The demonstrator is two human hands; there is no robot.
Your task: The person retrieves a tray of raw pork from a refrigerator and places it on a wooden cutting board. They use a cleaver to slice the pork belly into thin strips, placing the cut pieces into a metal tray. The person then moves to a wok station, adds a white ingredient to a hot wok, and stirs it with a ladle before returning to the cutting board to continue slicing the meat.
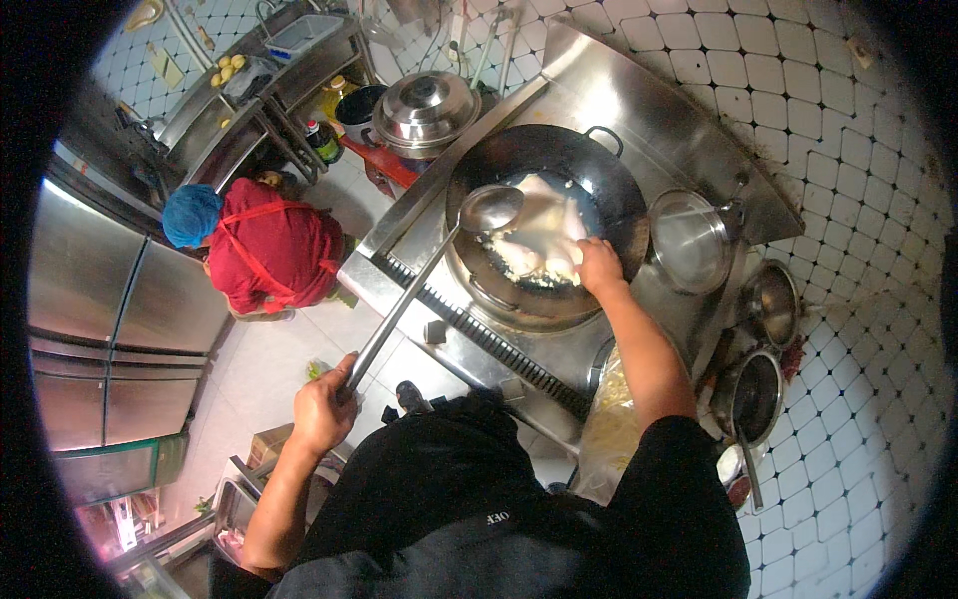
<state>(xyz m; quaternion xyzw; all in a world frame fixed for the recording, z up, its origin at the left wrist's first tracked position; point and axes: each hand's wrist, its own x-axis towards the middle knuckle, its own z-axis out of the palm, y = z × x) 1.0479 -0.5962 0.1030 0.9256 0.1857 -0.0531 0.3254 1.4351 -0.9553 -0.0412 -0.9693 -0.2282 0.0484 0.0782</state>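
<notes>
My left hand (326,404) grips the end of a long-handled metal ladle (490,209), whose bowl lies over the left part of a large dark wok (479,153). Pale pieces of what looks like raw poultry (572,224) rest in the wok, with small light bits around them in cloudy liquid. My right hand (599,266) reaches over the wok's right side and touches one pale piece at its edge. The fingertips are partly hidden, so I cannot tell whether they pinch it. The wok sits on a stainless steel range (569,352).
Right of the wok lie a round strainer (687,241) and metal bowls (771,303). A plastic bag of pale yellow food (610,419) stands near my right arm. A lidded steel pot (426,112) is beyond the range's left edge. A person in red (273,243) crouches at left.
</notes>
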